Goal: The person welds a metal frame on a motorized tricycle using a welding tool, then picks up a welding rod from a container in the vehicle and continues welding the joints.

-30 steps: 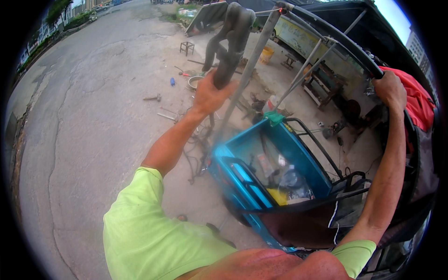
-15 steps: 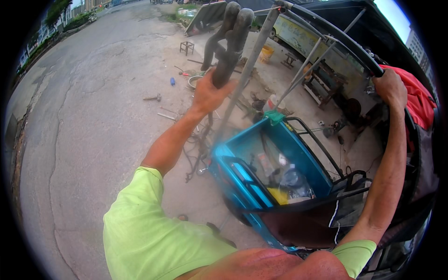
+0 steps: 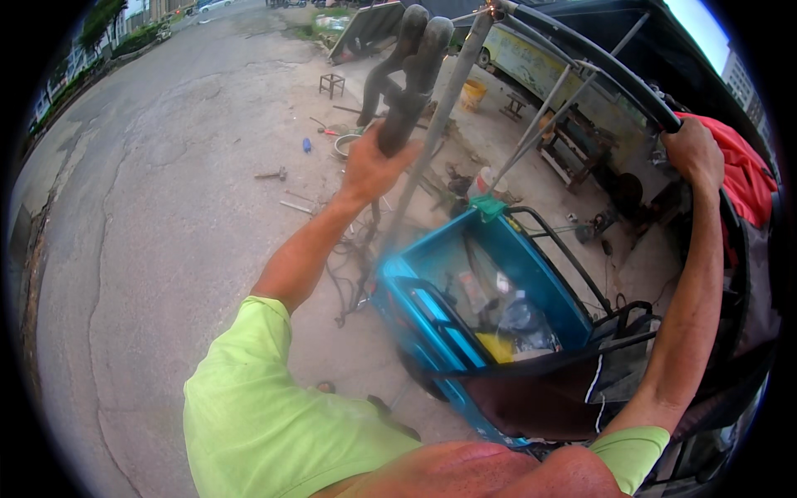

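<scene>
In the head view, orange sparks (image 3: pixel 496 10) have spread at the top of the grey metal pole (image 3: pixel 452 91), red-glowing a second ago. Fingers of the left hand (image 3: pixel 376 170) grasp a sooty, forked dark-grey clamp (image 3: pixel 408 91) beside the pole; those of the right hand (image 3: pixel 696 155) clench a curved black tube (image 3: pixel 624 80).

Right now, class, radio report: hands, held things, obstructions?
Left hand gripping dark tool. Right hand around curved black tube. Grey pole slanting beside left hand, sparks at its top.
</scene>
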The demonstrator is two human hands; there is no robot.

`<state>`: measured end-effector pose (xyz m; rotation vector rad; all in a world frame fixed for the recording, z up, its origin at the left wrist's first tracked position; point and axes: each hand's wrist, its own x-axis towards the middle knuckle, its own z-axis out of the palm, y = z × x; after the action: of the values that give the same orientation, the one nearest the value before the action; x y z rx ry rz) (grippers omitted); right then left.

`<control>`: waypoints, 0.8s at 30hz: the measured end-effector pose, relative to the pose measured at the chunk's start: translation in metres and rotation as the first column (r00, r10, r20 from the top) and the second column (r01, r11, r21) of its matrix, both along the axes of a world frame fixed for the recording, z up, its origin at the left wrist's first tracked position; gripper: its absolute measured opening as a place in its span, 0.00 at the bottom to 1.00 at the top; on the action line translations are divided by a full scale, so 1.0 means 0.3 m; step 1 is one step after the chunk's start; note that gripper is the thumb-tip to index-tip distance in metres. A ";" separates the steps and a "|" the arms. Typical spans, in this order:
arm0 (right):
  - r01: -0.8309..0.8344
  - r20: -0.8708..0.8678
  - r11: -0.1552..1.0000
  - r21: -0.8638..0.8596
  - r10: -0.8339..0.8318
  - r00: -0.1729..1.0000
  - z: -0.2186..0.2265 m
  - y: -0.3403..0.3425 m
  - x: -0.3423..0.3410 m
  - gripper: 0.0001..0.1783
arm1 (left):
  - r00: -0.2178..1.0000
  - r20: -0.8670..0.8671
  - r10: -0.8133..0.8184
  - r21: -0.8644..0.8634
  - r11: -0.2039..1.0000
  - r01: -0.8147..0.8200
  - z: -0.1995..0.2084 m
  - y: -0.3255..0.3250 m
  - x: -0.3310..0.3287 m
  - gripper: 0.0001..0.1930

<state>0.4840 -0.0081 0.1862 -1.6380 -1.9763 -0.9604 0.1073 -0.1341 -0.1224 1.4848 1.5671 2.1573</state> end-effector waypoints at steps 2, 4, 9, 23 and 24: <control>-0.015 -0.004 1.000 0.009 0.015 1.000 0.000 0.003 0.002 0.22 | 1.000 -0.011 0.012 0.003 1.000 -0.012 0.003 0.001 0.002 0.25; -0.005 0.002 1.000 0.006 0.005 1.000 -0.001 0.005 0.002 0.22 | 1.000 -0.003 0.005 0.005 1.000 -0.005 0.003 0.000 0.004 0.25; 0.006 0.010 1.000 0.003 -0.006 1.000 -0.001 0.003 0.003 0.22 | 0.999 0.043 -0.022 -0.013 1.000 0.023 -0.006 0.000 0.008 0.24; -0.020 -0.020 1.000 0.014 0.021 1.000 -0.003 -0.004 0.002 0.22 | 0.505 0.537 -0.676 0.404 0.731 0.550 -0.027 0.038 -0.060 0.14; -0.015 -0.002 1.000 0.013 0.015 1.000 -0.003 -0.004 0.001 0.22 | 0.490 0.540 -0.684 0.407 0.722 0.560 -0.026 0.037 -0.061 0.14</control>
<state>0.4842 -0.0094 0.1853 -1.6143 -1.9736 -0.9636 0.0891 -0.1230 -0.1301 0.8938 0.4641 2.0105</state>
